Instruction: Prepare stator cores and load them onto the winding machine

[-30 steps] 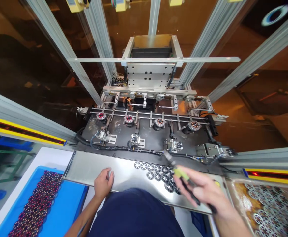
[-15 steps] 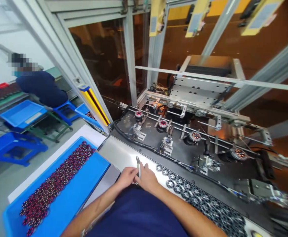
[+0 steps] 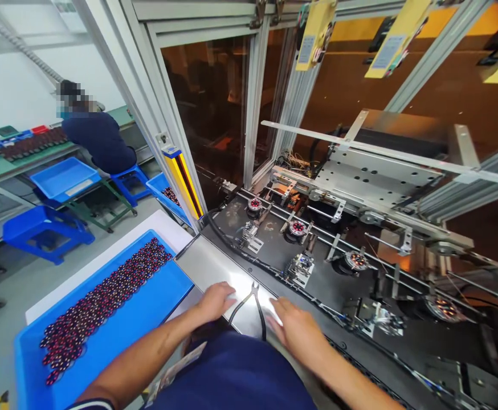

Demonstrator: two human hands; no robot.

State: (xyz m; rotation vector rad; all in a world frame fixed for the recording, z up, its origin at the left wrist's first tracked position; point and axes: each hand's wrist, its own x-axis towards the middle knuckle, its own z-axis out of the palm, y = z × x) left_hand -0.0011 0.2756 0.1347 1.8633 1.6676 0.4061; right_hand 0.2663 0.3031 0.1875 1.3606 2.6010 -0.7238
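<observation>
A pair of diagonal cutting pliers [image 3: 255, 290] with dark handles lies on the shiny metal ledge [image 3: 206, 262] in front of me, jaws pointing away and handles spread wide. My left hand [image 3: 217, 300] is just left of the pliers, apart from them, fingers loosely extended and nothing visible in them. On the other side, my right hand [image 3: 296, 327] is open and slightly blurred, thumb apart from the fingers, holding nothing. My right arm and hand hide most of the row of dark round parts [image 3: 360, 367] along the ledge.
Left of me is a blue tray [image 3: 155, 302] piled with red-and-black wound motor parts [image 3: 112, 296]. Ahead, a machine bed [image 3: 270, 245] carries several round motor parts in fixtures. A yellow light-curtain post [image 3: 183, 182] stands beside the frame. A seated person [image 3: 97, 139] works at a far bench.
My right hand has released the pliers, which now rest on the ledge with handles spread. Both hands have moved apart. The camera view has turned left.
</observation>
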